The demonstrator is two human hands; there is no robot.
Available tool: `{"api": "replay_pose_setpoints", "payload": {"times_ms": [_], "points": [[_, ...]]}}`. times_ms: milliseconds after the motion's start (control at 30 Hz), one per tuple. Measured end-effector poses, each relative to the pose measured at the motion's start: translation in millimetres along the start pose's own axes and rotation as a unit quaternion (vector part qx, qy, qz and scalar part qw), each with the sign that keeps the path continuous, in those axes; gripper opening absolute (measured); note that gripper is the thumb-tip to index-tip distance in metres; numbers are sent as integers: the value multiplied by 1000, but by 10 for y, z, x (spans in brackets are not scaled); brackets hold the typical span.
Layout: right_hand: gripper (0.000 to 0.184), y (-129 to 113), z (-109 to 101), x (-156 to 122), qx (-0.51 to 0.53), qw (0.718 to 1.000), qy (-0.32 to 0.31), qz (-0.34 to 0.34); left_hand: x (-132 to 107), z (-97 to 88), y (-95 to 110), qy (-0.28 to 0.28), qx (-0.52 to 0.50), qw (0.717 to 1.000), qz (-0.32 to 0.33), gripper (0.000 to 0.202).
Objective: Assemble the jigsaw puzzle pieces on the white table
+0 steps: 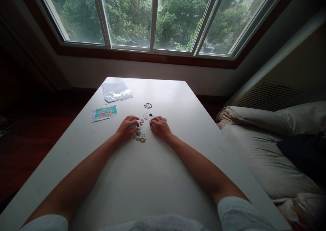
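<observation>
Small jigsaw puzzle pieces [140, 138] lie loose in a pile on the white table [142, 176]. My left hand [127, 127] rests at the pile's left side, fingers bent and apart, with a few pieces showing beside the fingertips. On the right, my right hand [161, 127] lies low over more pieces, its fingers spread and curved; what is under the palm is hidden. Just beyond the hands is a round, clear-looking disc [147, 116] with a dark spot. Behind it sits a smaller round dark-rimmed item [148, 106].
To the left lies a colourful cartoon picture sheet [104, 113]. A clear plastic bag with papers [117, 92] is near the table's far left corner. A pale sofa [257, 149] stands along the right side, and a window [152, 20] is ahead.
</observation>
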State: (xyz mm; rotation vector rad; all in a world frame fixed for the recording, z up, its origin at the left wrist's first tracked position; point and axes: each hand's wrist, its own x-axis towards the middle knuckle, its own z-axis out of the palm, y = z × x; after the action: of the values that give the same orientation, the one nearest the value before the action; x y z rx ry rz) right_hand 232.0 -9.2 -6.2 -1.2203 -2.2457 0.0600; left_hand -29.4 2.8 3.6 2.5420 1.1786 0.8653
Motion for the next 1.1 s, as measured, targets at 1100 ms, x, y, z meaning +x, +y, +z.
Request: {"api": "replay_pose_setpoints", "payload": {"times_ms": [1100], "points": [[18, -335, -114, -20, 83, 974, -104, -184, 18, 62, -90, 31, 29, 998, -44, 19]]}}
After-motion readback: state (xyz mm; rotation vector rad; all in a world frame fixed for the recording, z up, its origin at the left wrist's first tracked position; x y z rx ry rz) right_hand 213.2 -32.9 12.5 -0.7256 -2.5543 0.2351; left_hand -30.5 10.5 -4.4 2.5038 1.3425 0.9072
